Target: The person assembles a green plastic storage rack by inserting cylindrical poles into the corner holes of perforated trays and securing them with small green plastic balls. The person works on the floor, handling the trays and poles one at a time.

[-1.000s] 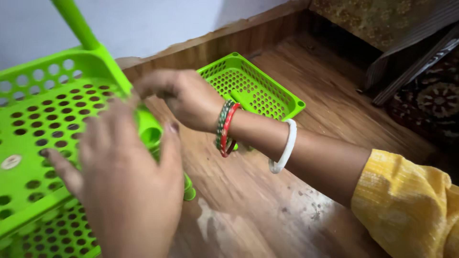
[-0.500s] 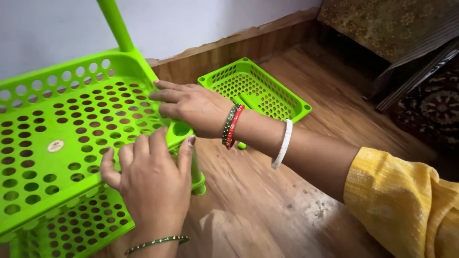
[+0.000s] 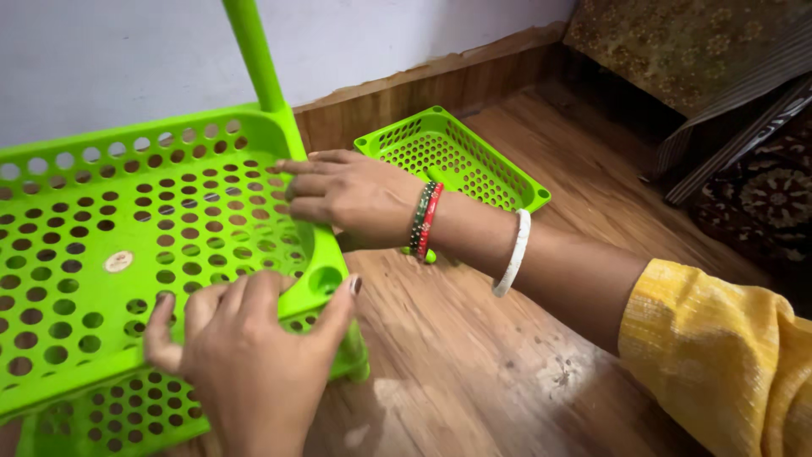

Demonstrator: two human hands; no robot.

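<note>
Pressing flat, open left hand [image 3: 245, 355] and right hand [image 3: 347, 196] on top shelf [image 3: 101, 254], floor, 9 o'clock; gripping nothing. Uneven push may pop corner socket [image 3: 324, 279] off leg.

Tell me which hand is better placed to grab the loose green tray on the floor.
Right, probably. The right hand rests on the right edge of the shelf, next to the loose tray; the left hand presses the shelf's near corner, farther off.

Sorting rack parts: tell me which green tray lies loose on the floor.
The small tray by the skirting, beyond the right hand. It lies alone, untouched; the others are stacked on posts under both hands.
</note>
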